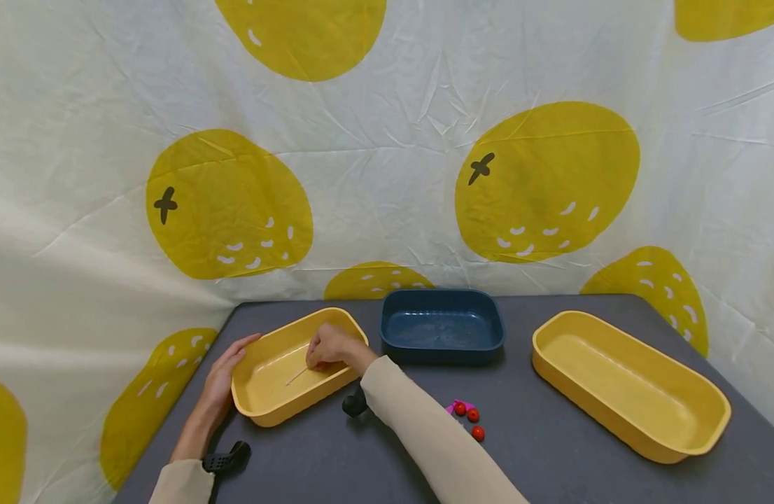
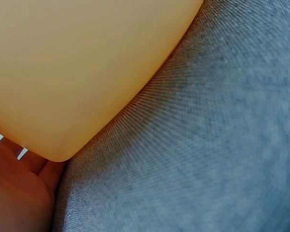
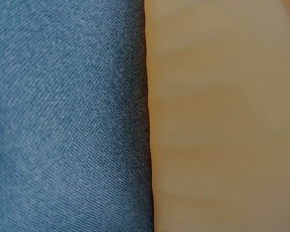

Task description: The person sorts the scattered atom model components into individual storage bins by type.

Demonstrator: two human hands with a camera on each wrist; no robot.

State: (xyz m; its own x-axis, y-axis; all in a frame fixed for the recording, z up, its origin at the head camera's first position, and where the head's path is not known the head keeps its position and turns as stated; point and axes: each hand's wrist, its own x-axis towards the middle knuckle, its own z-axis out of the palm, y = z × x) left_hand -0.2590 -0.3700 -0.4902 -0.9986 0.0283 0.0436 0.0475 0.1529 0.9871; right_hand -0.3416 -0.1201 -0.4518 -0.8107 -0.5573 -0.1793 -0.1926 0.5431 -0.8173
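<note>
My right hand (image 1: pixel 329 344) reaches into the left yellow tray (image 1: pixel 275 414), knuckles up and fingers curled. It pinches a thin pale stick (image 1: pixel 296 376) that slants down toward the tray floor; the other end is hidden in the fingers. My left hand (image 1: pixel 222 381) lies along the outer left side of this tray, fingers extended and fingertips at the rim. In the left wrist view the tray wall (image 2: pixel 82 72) covers part of the left hand (image 2: pixel 19 188). The right wrist view shows only the tray's outer wall (image 3: pixel 222 116) beside the dark tabletop.
A dark blue tray (image 1: pixel 442 355) stands at the back middle, a second yellow tray (image 1: pixel 632 392) at the right. Several small red balls (image 1: pixel 473 415) and a pink piece (image 1: pixel 451 407) lie on the grey table (image 1: pixel 336 462) beside my right sleeve. A patterned cloth (image 1: pixel 387 196) hangs behind.
</note>
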